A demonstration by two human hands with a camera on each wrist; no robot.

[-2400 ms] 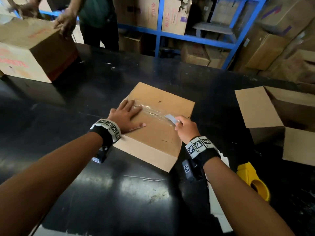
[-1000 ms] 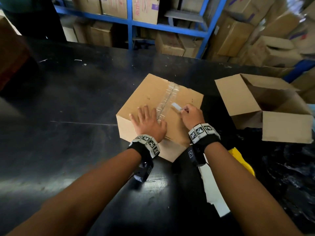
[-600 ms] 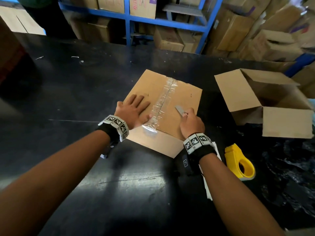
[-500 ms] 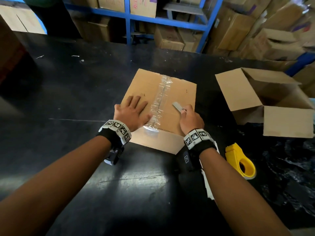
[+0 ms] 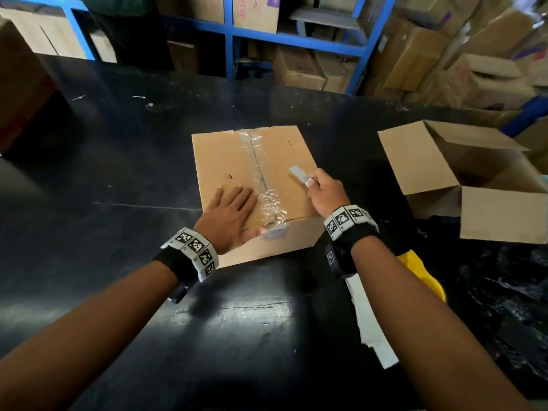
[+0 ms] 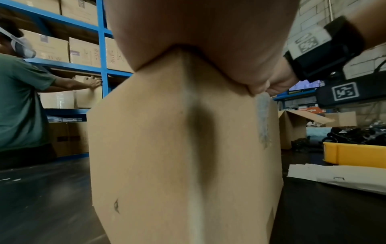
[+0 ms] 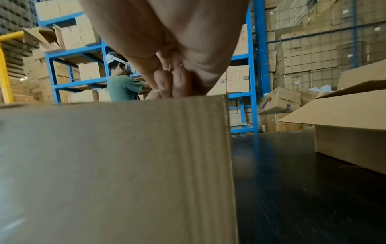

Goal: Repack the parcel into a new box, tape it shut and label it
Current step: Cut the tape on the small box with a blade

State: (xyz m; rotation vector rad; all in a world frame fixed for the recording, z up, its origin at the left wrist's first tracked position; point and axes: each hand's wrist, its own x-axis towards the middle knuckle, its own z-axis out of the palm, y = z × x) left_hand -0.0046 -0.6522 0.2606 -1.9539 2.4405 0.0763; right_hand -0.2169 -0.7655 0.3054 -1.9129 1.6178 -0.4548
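Box: my taped box (image 5: 252,173) sits mid-worktop (image 5: 118,173), seam toward me.
Left hand: my left hand (image 5: 228,218) lies flat on the lid, pinning it steady.
Right hand: my right hand (image 5: 324,192) pinches a blade (image 5: 299,174), poised beside the tape (image 5: 261,173), likely to slit it.

A closed cardboard box (image 5: 252,185) sits mid-frame on the black table (image 5: 118,173), clear tape (image 5: 261,173) along its centre seam. The left hand (image 5: 229,218) lies flat on its near left corner. The right hand (image 5: 326,192) pinches a small grey blade (image 5: 299,174) over the lid. At right stand an open carton (image 5: 462,179) and a yellow tape dispenser (image 5: 421,272).
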